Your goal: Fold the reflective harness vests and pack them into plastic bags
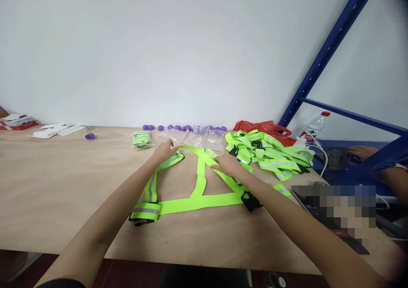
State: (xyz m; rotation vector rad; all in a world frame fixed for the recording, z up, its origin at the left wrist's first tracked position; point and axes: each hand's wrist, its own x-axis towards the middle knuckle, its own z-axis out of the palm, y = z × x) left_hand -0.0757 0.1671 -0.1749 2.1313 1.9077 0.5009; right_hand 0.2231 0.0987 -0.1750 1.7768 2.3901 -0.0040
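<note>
A neon-yellow reflective vest (201, 175) made of elastic straps is spread on the table in front of me. Its wide waist strap runs along the near side, with a folded bundle and black buckle at the left end and another black buckle at the right. My left hand (164, 150) is closed on the upper left shoulder strap, fingers curled. On the upper right strap, my right hand (227, 164) has thumb and fingers closed around the edge. Between the hands, the straps meet at the top in a Y shape.
Tangled reflective straps (270, 152) and a red plastic bag (264, 128) lie at right. Behind the vest are clear bags (204, 138), purple rolls (181, 128) and a packed vest (142, 139). A tablet (318, 215), a bottle (315, 126) and another person's hand (363, 152) are at right.
</note>
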